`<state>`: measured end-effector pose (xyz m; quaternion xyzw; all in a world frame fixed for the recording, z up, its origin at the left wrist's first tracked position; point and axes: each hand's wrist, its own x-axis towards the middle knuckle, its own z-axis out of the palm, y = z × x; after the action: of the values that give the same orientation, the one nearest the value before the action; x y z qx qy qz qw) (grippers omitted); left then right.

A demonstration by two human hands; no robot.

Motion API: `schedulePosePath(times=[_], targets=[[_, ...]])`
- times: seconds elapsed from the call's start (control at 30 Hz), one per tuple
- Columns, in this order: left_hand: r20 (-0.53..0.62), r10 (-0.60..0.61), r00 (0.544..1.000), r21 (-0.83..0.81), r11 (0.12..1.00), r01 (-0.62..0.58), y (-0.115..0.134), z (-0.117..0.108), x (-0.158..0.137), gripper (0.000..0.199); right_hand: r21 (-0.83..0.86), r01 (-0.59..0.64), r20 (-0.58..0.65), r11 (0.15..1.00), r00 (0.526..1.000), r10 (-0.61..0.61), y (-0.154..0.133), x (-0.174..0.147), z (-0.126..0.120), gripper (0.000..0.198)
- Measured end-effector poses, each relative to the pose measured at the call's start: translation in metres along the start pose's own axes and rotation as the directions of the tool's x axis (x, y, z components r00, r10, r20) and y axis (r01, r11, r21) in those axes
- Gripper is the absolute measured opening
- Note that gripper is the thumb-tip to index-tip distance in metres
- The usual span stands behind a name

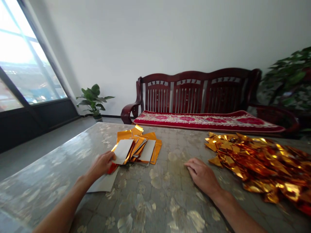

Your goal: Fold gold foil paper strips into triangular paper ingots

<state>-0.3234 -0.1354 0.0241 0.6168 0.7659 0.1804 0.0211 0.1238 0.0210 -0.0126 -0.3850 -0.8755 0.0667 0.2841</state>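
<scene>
My left hand (106,162) is closed on the near left corner of a foil paper sheet (123,151), its pale side up. This sheet lies against a loose pile of gold foil paper (157,149), some sheets gold side up and others pale. Under my left hand a bit of red-orange foil shows, and a larger pale sheet (103,183) lies beneath my wrist. My right hand (201,176) rests low over the table, fingers curled together with nothing visible in them. It is between the pile and a big heap of folded gold foil pieces (257,165).
The table (150,207) has a clear, shiny cover over a floral pattern. Beyond its far edge stands a dark red wooden bench (187,94) with a red patterned cushion (206,120). Potted plants (93,98) stand at both sides, and a window (31,64) is at left.
</scene>
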Motion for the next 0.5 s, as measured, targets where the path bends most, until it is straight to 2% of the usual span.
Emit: schedulePosePath(times=[0.07,0.13,0.2,0.23,0.3,0.37,0.43,0.5], targets=[[0.021,-0.052,0.998,0.054,0.997,0.051,0.009,-0.007,0.003,0.035,0.005,0.0,-0.002,1.0,1.0,0.0,0.001,0.0,0.001,0.031],[-0.038,-0.066,0.997,0.104,0.992,0.07,0.03,-0.014,0.008,0.042,0.009,0.002,0.0,1.0,1.0,-0.002,0.001,0.0,0.001,0.031],[-0.112,-0.063,0.992,0.104,0.992,0.074,0.06,-0.014,0.015,0.038,0.007,0.006,0.006,1.0,1.0,-0.006,0.002,0.0,0.001,0.031],[-0.111,-0.042,0.993,0.097,0.994,0.053,0.077,-0.011,0.02,0.034,0.005,0.007,0.009,1.0,1.0,-0.007,0.002,0.0,0.001,0.03],[-0.038,0.003,0.999,0.142,0.99,0.002,0.109,0.002,0.029,0.027,0.005,0.008,0.016,1.0,1.0,-0.008,0.002,0.0,0.001,0.03],[-0.001,-0.006,1.0,0.286,0.958,0.006,0.133,0.019,0.039,0.026,0.009,0.006,0.023,1.0,1.0,-0.006,0.002,0.0,0.0,0.031],[0.041,-0.018,0.999,0.403,0.915,0.0,0.147,0.033,0.048,0.025,0.012,0.005,0.028,1.0,1.0,-0.006,0.002,-0.001,0.0,0.03],[0.034,-0.015,0.999,0.466,0.885,-0.003,0.153,0.043,0.054,0.027,0.01,0.006,0.03,1.0,1.0,-0.006,0.002,-0.001,0.0,0.03]])
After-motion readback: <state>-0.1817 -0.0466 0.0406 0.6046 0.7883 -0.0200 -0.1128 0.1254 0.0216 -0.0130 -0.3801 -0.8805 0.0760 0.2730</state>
